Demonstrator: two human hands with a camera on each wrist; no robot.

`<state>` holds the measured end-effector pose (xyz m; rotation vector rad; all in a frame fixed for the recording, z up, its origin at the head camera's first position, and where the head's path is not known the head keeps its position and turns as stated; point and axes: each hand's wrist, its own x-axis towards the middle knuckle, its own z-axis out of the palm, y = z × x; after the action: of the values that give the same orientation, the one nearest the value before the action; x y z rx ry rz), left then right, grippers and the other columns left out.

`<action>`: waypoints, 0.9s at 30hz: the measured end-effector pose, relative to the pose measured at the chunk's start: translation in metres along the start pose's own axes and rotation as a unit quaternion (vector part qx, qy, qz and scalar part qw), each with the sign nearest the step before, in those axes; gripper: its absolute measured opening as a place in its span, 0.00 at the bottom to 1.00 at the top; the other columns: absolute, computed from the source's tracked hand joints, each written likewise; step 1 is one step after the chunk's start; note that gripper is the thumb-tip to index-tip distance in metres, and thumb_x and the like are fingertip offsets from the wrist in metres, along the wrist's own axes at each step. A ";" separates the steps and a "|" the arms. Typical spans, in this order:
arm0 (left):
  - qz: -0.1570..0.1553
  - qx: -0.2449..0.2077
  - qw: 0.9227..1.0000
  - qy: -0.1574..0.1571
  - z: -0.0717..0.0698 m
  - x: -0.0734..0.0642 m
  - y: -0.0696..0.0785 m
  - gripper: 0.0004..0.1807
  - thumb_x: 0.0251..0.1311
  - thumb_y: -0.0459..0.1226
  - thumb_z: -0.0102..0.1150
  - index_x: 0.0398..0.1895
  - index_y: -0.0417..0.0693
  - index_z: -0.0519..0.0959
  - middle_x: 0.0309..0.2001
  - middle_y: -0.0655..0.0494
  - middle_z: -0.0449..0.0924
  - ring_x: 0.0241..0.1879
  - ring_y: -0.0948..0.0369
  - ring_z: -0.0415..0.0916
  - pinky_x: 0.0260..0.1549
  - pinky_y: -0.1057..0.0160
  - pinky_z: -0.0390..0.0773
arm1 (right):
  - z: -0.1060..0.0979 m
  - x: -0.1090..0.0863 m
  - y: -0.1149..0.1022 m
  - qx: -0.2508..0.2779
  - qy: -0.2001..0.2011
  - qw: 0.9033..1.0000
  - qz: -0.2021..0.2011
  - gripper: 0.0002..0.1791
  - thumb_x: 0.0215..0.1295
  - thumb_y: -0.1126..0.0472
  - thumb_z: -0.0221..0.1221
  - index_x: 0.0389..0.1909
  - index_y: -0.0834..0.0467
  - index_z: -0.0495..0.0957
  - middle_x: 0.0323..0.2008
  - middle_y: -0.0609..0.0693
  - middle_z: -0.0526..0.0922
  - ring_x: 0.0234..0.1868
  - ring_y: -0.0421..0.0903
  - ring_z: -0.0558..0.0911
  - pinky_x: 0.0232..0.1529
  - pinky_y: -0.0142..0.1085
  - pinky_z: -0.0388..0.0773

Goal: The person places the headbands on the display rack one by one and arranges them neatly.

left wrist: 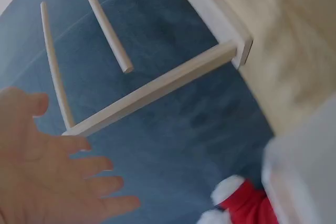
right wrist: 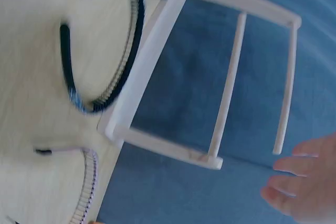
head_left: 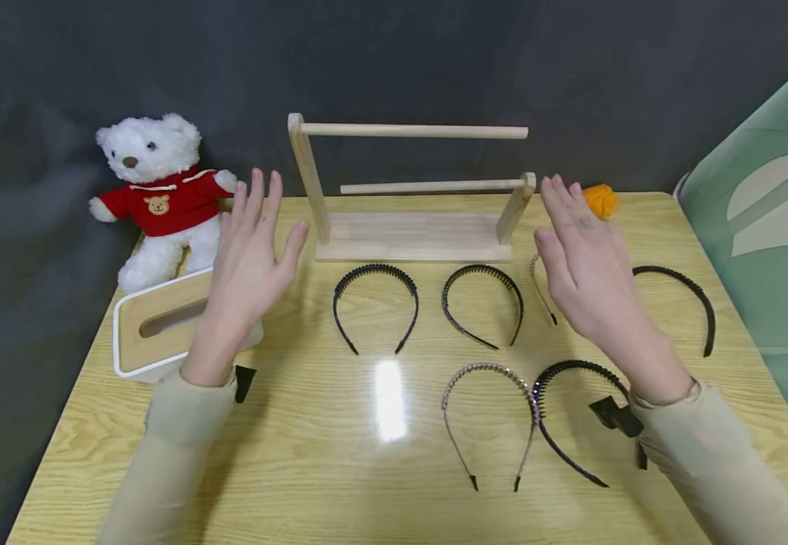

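Both hands are raised above the table and hold nothing. My left hand [head_left: 249, 250] has its fingers straight and thumb spread, over the edge of a white tissue box [head_left: 128, 333] with a wooden lid. My right hand [head_left: 587, 265] is held up with straight fingers, right of a wooden two-bar rack [head_left: 410, 238]. Below the rack lie two dark headbands, one at left [head_left: 375, 267] and one nearer the middle [head_left: 478, 269]. A pale headband [head_left: 542, 291] is partly hidden by the right hand. Nearer the front, a pink headband [head_left: 489, 367] touches a black toothed headband [head_left: 574, 365].
A plain black headband [head_left: 689, 284] lies at the right. Behind the right hand sits an orange fuzzy ball [head_left: 601, 201]. A white teddy bear in a red sweater [head_left: 169, 200] sits at the back left, behind the tissue box. A dark cloth [head_left: 421, 60] hangs behind the table.
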<state>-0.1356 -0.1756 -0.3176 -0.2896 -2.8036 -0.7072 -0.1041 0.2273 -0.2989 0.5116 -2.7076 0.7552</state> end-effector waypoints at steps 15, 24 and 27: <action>-0.034 -0.291 0.956 0.018 0.057 0.020 -0.015 0.37 0.86 0.46 0.46 0.88 0.44 0.49 0.85 0.51 0.49 0.82 0.55 0.49 0.83 0.63 0.50 | 0.012 -0.059 -0.009 0.162 -0.088 0.980 0.068 0.27 0.92 0.54 0.37 0.66 0.66 0.79 0.58 0.61 0.85 0.55 0.57 0.84 0.56 0.30 0.80; -0.030 -0.372 0.928 -0.008 0.077 0.027 -0.027 0.33 0.88 0.39 0.41 0.87 0.44 0.45 0.85 0.49 0.46 0.82 0.56 0.52 0.82 0.63 0.55 | 0.028 -0.086 0.004 0.113 -0.163 0.975 0.103 0.16 0.83 0.59 0.59 0.60 0.66 0.84 0.51 0.58 0.89 0.49 0.57 0.89 0.47 0.54 0.91; -0.025 -0.414 0.910 -0.009 0.081 0.031 -0.032 0.31 0.88 0.35 0.39 0.87 0.43 0.47 0.85 0.48 0.47 0.82 0.56 0.51 0.81 0.64 0.55 | 0.033 -0.091 0.007 0.097 -0.170 0.976 0.099 0.15 0.80 0.60 0.64 0.58 0.66 0.84 0.48 0.57 0.90 0.45 0.53 0.90 0.43 0.50 0.92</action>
<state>-0.1876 -0.1591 -0.3927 -0.3558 -2.3586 -1.8838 -0.0310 0.2387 -0.3620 0.4540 -3.0534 1.0809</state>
